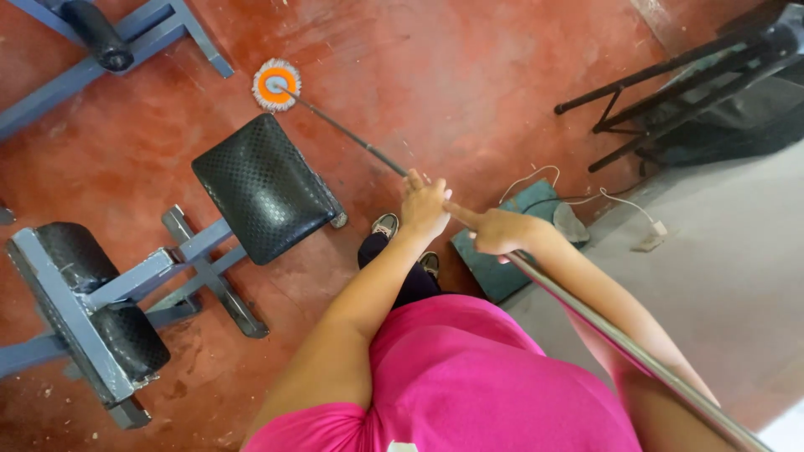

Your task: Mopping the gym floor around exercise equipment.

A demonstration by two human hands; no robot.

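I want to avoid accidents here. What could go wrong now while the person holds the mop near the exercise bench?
1. The mop head lies close to the black padded seat of the bench; it may catch on the grey frame.
2. A white cable lies loose on the floor beside the feet; the person could trip on it.
3. The left hand and right hand grip the long handle close together, so control may be weak.
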